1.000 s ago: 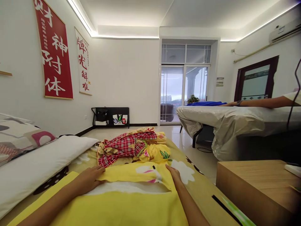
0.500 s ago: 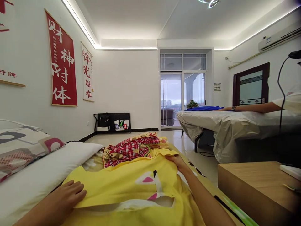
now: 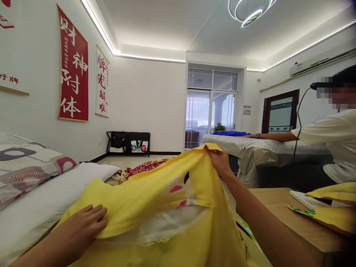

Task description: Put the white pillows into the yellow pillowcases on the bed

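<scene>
A yellow printed cloth point(image 3: 155, 200) with a white lining spreads over the bed in front of me. My right hand point(image 3: 220, 162) is closed on its far edge and holds that edge lifted well above the bed. Down at the lower left, my left hand point(image 3: 83, 224) grips the near corner of the same cloth, fingers curled over the fabric. Behind the raised cloth a red checked garment point(image 3: 139, 168) lies crumpled on the bed, mostly hidden.
A white pillow point(image 3: 52, 193) and a patterned pillow point(image 3: 25, 163) lie at my left. A wooden side table point(image 3: 280, 207) carrying yellow cloth point(image 3: 333, 193) stands at the right. Another person point(image 3: 330, 137) in white leans over a covered bed point(image 3: 258, 148) beyond.
My right hand has lifted the cloth's far edge up from the bed. My left hand has slid back toward me along the near corner. The view has tilted upward.
</scene>
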`<action>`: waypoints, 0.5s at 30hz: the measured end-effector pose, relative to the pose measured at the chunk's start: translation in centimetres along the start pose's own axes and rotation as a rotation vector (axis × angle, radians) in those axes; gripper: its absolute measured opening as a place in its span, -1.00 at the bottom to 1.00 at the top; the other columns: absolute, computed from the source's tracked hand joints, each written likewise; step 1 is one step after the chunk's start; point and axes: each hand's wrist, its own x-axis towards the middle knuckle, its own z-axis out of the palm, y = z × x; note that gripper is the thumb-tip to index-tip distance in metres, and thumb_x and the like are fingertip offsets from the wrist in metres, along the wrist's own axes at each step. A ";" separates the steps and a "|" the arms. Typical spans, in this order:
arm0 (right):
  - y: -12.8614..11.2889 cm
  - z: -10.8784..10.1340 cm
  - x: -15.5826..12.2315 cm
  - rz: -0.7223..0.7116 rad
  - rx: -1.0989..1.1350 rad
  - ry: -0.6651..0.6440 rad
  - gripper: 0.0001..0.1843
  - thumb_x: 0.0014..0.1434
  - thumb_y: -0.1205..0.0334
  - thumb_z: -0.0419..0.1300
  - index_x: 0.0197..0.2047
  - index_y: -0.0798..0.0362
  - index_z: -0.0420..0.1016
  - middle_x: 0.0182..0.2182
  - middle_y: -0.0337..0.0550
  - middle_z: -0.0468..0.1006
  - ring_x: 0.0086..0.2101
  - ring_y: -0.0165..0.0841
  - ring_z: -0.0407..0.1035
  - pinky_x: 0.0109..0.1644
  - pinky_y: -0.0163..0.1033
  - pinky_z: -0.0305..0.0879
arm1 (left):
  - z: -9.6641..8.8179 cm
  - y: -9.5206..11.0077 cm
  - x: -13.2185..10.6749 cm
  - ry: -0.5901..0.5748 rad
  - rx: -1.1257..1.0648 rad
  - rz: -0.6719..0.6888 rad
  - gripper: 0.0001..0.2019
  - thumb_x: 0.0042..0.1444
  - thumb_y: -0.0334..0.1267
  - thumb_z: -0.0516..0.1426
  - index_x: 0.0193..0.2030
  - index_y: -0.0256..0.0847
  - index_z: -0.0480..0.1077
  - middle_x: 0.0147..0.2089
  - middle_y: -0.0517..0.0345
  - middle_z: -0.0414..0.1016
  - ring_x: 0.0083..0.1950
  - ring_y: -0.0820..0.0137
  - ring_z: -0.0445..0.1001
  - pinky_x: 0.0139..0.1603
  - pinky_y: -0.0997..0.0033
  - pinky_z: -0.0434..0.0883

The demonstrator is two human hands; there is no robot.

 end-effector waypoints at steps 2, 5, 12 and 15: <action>-2.1 -0.5 0.4 -0.101 -0.056 0.016 -0.73 -0.05 -0.01 0.17 -0.44 0.04 0.38 -0.47 -0.24 0.43 -0.39 -0.36 0.24 -0.27 -0.26 0.14 | -2.0 1.2 1.1 -0.072 -0.029 0.028 -0.75 -0.08 -0.47 0.02 -0.37 -0.12 0.48 -0.19 0.04 0.48 -0.16 0.22 0.40 -0.06 0.23 0.26; -4.9 -0.8 0.7 -0.203 -0.121 -0.004 -0.81 -0.05 0.09 0.15 -0.44 0.05 0.38 -0.50 -0.26 0.40 -0.43 -0.38 0.22 -0.31 -0.28 0.11 | -5.0 1.9 3.9 -0.230 -0.215 0.056 -0.90 -0.04 -0.29 0.11 -0.43 -0.15 0.46 -0.29 0.13 0.49 -0.25 0.27 0.43 -0.19 0.33 0.31; -10.0 -0.8 0.7 -0.418 -0.255 -0.195 -0.89 0.03 0.24 0.02 -0.45 0.05 0.32 -0.51 -0.28 0.37 -0.45 -0.42 0.20 -0.35 -0.32 0.08 | -6.4 3.4 15.8 0.354 -0.701 0.033 -0.46 0.13 0.15 -0.01 0.03 -0.25 0.37 0.02 -0.02 0.47 0.00 0.21 0.40 -0.02 0.30 0.33; -11.1 -2.1 1.2 -0.403 -0.245 -0.255 -0.87 0.04 0.20 0.05 -0.48 0.05 0.28 -0.53 -0.30 0.32 -0.47 -0.44 0.18 -0.38 -0.32 0.08 | -5.5 5.6 18.8 0.105 -0.909 0.217 -0.42 0.10 0.19 0.02 0.05 -0.26 0.37 0.02 0.00 0.48 -0.05 0.21 0.44 -0.12 0.35 0.37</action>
